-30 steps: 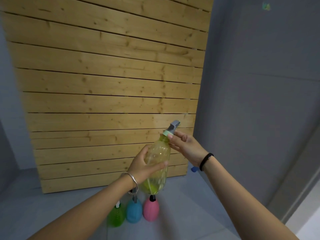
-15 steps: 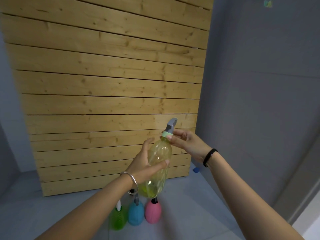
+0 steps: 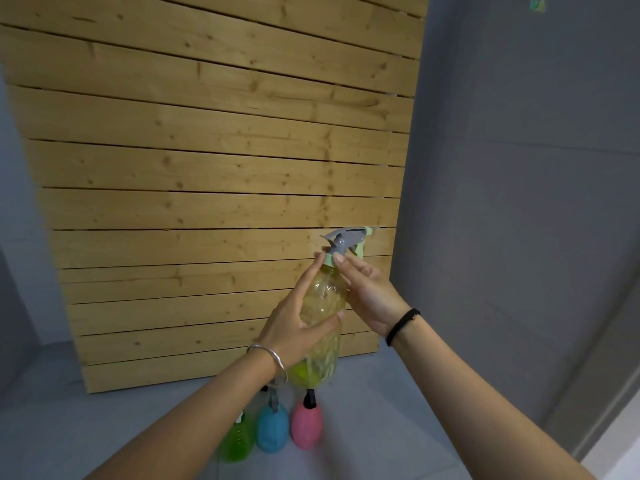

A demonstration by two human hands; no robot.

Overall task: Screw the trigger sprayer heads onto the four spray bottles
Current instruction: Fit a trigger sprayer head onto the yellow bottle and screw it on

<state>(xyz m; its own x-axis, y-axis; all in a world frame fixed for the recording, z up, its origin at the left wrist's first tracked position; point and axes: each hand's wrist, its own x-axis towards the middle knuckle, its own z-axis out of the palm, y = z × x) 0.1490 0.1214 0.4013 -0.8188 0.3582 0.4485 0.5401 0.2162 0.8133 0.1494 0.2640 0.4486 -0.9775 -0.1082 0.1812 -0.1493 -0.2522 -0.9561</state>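
I hold a clear yellow spray bottle [image 3: 323, 303] upright in the air. My left hand [image 3: 294, 323] wraps around its body. A grey trigger sprayer head [image 3: 346, 242] with a pale green collar sits on the bottle's neck, and the fingers of my right hand [image 3: 367, 289] pinch that collar. On the grey floor below stand a green bottle [image 3: 237, 441], a blue bottle [image 3: 273, 429] and a pink bottle [image 3: 306, 424], side by side, each with a sprayer head on top, partly hidden by my left arm.
A tall panel of pale wooden slats [image 3: 214, 168] stands right behind the bottles. A grey wall [image 3: 519, 202] rises on the right. The grey floor [image 3: 398, 410] spreads around the three standing bottles.
The sprayer head has turned on the neck: its nozzle now points sideways to the right. My right hand has shifted its grip on the collar. Both hands with the bottle stayed about where they were.
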